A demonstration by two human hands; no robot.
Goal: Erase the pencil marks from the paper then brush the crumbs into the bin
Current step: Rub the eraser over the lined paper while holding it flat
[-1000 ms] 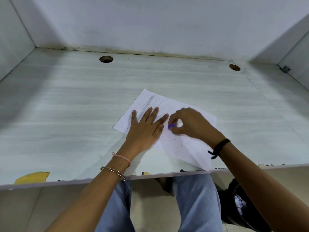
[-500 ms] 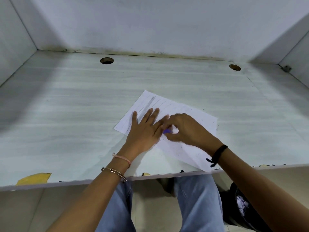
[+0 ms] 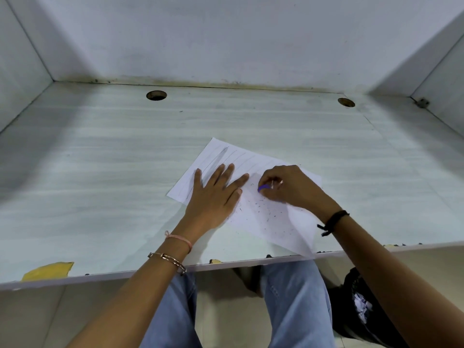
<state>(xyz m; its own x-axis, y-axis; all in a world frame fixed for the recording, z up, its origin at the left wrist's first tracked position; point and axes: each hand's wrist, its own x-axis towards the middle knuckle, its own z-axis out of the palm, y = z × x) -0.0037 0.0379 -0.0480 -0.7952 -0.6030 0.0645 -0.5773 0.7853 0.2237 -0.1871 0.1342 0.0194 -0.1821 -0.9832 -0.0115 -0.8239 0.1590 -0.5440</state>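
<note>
Purple eraser [image 3: 263, 188] pinched in curled right hand [image 3: 288, 187] fingers on paper [image 3: 263, 217]; left hand [image 3: 213, 197] fingers spread flat.

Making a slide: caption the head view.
Erasing: left hand pins paper; right hand pinches eraser on it, crumbs scattered.

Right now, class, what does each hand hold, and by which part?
The right hand pinches the purple eraser by its back, tip poking out. The left hand holds nothing, lying flat on the paper.
</note>
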